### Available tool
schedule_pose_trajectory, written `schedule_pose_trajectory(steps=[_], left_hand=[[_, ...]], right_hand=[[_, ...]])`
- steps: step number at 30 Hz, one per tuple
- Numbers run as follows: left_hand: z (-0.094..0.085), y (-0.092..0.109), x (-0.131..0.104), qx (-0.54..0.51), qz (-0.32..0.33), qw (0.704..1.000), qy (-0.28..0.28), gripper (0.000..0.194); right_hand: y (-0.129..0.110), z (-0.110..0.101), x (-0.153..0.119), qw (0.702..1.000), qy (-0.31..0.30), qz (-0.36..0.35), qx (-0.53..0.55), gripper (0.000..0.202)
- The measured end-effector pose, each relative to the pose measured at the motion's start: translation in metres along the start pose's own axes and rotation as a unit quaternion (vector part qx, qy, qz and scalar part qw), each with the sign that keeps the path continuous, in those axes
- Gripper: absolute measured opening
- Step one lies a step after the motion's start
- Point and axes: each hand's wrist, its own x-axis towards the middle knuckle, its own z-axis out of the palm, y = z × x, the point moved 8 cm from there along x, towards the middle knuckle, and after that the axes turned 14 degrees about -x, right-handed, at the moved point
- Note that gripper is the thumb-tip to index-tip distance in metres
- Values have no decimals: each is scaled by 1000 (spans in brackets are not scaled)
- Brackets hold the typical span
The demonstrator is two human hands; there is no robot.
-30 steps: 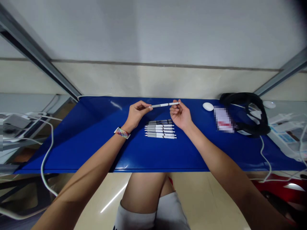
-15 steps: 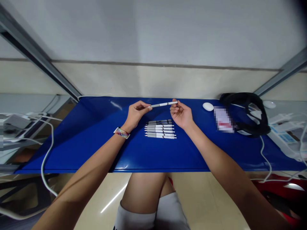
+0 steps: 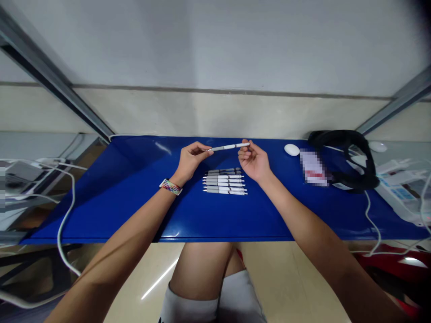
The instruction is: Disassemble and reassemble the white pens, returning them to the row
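A white and grey pen [image 3: 230,146] is held nearly level between my two hands, above the blue table. My left hand [image 3: 192,159] pinches its grey tip end between thumb and fingers; a multicoloured band circles that wrist. At the other end, my right hand [image 3: 254,160] grips the white end with its fingertips, the remaining fingers curled. Just below lies a row of several pens [image 3: 224,181], side by side with tips to the left. Those at the back look dark, the others white and grey.
The blue table [image 3: 134,202] backs onto a wall. To the right lie a white computer mouse [image 3: 292,150], a blurred-out packet [image 3: 313,167] and a black headband-like strap [image 3: 365,170]. White cables [image 3: 69,211] hang at the left edge, and others at the right.
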Motion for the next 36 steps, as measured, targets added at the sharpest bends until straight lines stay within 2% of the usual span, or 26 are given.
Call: schedule_pose_trajectory(steps=[5, 11, 15, 17, 20, 22, 27, 32, 36], left_hand=[[-2, -1, 1, -1, 2, 1000, 6, 26], [1, 0, 0, 9, 3, 1000, -5, 25], [2, 3, 0, 15, 6, 1000, -10, 26], [-1, 5, 0, 24, 9, 1000, -9, 26], [-1, 7, 1, 56, 10, 998, -30, 25], [3, 9, 0, 92, 7, 994, -60, 24], [13, 9, -5, 222, -12, 965, -138, 21], [19, 14, -10, 312, 26, 928, -203, 18], [19, 10, -11, 328, 21, 918, -223, 15]], right_hand=[[-1, 1, -1, 1000, -8, -9, -17, 8], [-8, -3, 2, 992, 3, -60, -115, 12], [-19, -6, 3, 972, -6, -99, -212, 31], [-28, -7, 1, 944, -7, -132, -302, 38], [-44, -10, -4, 872, 9, -210, -442, 35], [-48, -12, -6, 828, 7, -232, -510, 29], [-41, -14, -8, 750, -20, -220, -624, 16], [-33, -9, -12, 669, -52, -217, -708, 11], [-28, -5, -15, 638, -76, -227, -732, 9]])
